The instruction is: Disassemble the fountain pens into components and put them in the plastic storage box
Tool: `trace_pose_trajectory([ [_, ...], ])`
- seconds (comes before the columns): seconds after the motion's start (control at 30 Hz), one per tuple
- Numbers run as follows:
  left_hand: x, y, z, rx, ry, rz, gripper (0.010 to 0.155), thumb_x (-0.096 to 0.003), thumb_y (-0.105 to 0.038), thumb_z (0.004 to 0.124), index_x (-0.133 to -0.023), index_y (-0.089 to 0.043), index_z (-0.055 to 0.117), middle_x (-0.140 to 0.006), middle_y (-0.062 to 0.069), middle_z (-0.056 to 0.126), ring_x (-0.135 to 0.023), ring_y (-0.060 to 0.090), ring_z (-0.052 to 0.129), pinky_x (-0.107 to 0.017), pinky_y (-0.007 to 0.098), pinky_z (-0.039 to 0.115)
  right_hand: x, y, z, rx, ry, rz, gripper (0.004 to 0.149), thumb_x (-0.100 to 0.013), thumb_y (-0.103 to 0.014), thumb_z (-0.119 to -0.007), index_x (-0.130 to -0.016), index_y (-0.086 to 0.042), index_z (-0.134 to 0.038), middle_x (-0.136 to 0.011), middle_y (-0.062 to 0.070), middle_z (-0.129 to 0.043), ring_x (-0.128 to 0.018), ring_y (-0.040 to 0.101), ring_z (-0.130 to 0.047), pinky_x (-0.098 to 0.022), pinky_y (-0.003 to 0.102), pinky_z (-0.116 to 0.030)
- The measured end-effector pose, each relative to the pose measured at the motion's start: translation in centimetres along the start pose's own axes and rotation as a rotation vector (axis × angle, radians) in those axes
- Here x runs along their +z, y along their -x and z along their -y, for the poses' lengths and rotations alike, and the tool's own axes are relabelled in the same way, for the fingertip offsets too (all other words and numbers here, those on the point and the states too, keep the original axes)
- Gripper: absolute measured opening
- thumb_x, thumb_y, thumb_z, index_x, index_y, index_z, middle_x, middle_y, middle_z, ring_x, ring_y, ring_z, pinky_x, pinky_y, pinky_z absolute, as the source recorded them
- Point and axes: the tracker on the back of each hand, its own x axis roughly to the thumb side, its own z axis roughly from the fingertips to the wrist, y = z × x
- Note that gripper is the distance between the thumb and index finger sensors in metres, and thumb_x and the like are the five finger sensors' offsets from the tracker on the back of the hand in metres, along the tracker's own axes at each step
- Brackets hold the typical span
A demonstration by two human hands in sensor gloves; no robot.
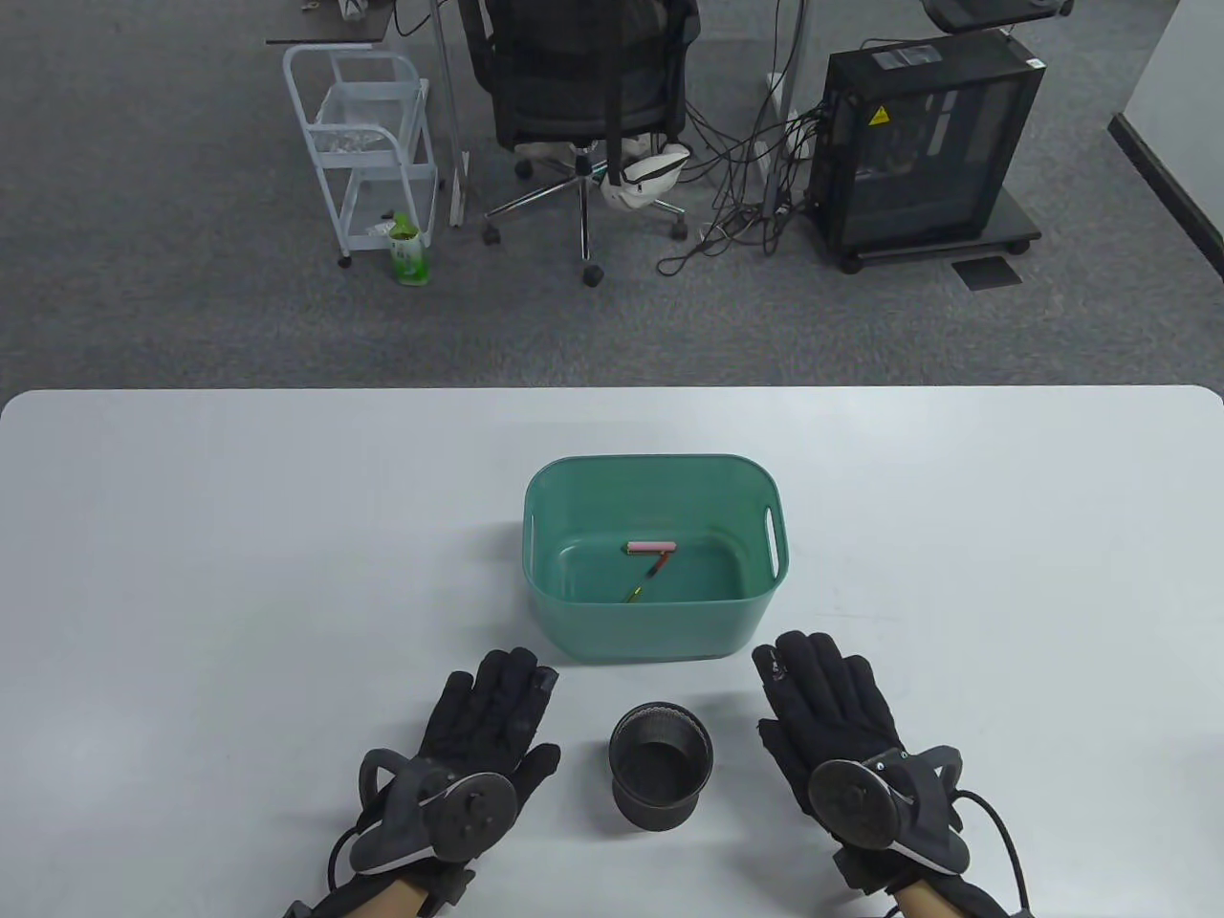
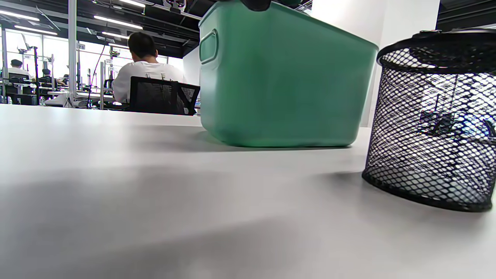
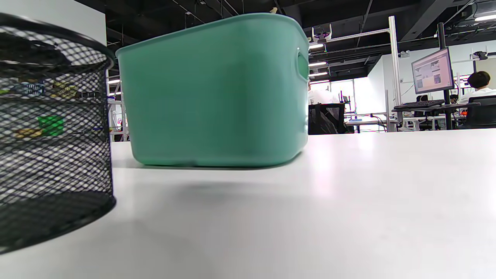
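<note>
Left grip: the left hand lies palm down on the white surface, fingers straight and apart, holding nothing.
Right grip: the right hand lies flat likewise, fingers straight, holding nothing.
Storage box: the green plastic box stands just beyond both sets of fingertips, centred between the two grips, with a slot handle in each end wall.
Box contents: a pink pen part lies crosswise on the floor of the box; a thin dark part with a yellowish tip lies slantwise, one end touching or nearly touching the pink one.
Pen holder: a black mesh cup stands upright between the two grips, nearer the person than the box; nothing shows inside it.
Background: an office chair, a white trolley and a black computer case stand on the floor beyond the surface.
</note>
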Motion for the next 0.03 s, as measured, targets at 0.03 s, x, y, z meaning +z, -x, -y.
trace_pose_trajectory([
  [0.03, 0.00, 0.00, 0.01, 0.000, 0.002, 0.000, 0.070, -0.0681, -0.051, 0.042, -0.127, -0.013, 0.034, -0.134, 0.015, 0.034, -0.123, 0.038, 0.032, -0.088, 0.054, 0.024, 0.00, 0.01, 0.00, -0.001, 0.000, 0.000, 0.064, -0.060, -0.047, -0.050, -0.119, -0.027, -0.039, -0.124, 0.003, -0.030, -0.115, 0.028, -0.033, -0.085, 0.046, -0.027],
])
